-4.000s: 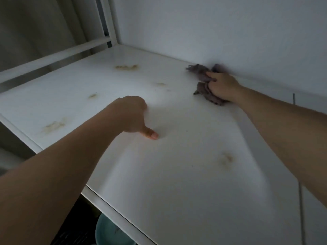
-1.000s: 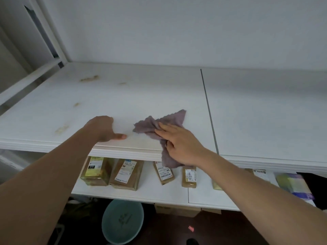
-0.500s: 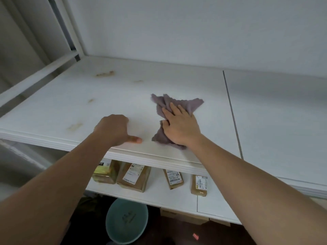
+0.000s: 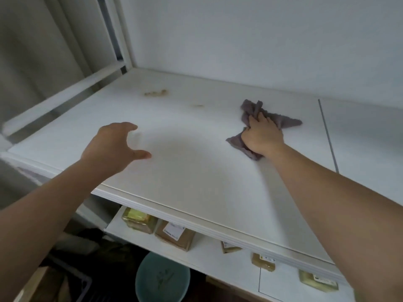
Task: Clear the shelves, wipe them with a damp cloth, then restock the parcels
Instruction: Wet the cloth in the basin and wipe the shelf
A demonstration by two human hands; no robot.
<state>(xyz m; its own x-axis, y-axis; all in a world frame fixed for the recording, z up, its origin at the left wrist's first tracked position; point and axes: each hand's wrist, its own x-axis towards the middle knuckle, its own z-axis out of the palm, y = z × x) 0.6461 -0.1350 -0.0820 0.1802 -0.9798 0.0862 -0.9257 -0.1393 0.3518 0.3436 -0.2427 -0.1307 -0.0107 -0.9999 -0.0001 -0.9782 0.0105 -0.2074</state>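
Observation:
A white shelf board [image 4: 196,175] fills the middle of the view, bare of parcels. My right hand [image 4: 261,136] presses a crumpled grey-purple cloth [image 4: 283,120] flat on the board, toward the back right. My left hand [image 4: 113,147] hovers over the left part of the board with fingers spread and nothing in it. Brown stains [image 4: 156,93] mark the board near the back left. On the lower shelf [image 4: 218,262] lie several brown parcels [image 4: 174,235] with white labels, partly hidden by the upper board's front edge.
A white wall [image 4: 261,40] closes the back. A white frame post [image 4: 122,35] and side rail [image 4: 65,99] stand at the left. A seam [image 4: 327,131] splits the board from the right panel. A teal bucket [image 4: 162,280] sits on the floor below.
My right hand has pushed the cloth farther back and to the right on the board. My left hand has lifted off the front edge and opened its fingers. The view has moved closer.

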